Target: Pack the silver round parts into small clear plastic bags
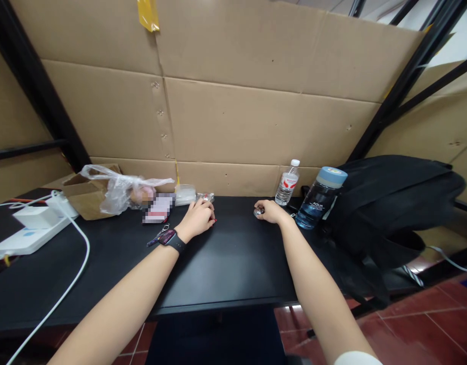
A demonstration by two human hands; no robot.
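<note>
My left hand [198, 219], with a dark watch [171, 238] on the wrist, rests on the black tabletop [233, 263] with its fingers curled down. A small red bit [215, 220] shows at its fingertips; what it holds is mostly hidden. Just behind its knuckles is a small clear crinkled packet [206, 196]. Farther right, my right hand [271, 211] is closed around a small shiny round thing [259, 211] at the table surface, too small to name. A clear plastic box [185, 194] stands at the back, left of the packet.
To the right stand a water bottle [287, 183], a blue-lidded drinking bottle [319, 198] and a black backpack [393, 203]. On the left are a power strip [32, 235] with white cables, a cardboard box [85, 197], a plastic bag [121, 190] and a blurred card [159, 209]. Cardboard walls the back.
</note>
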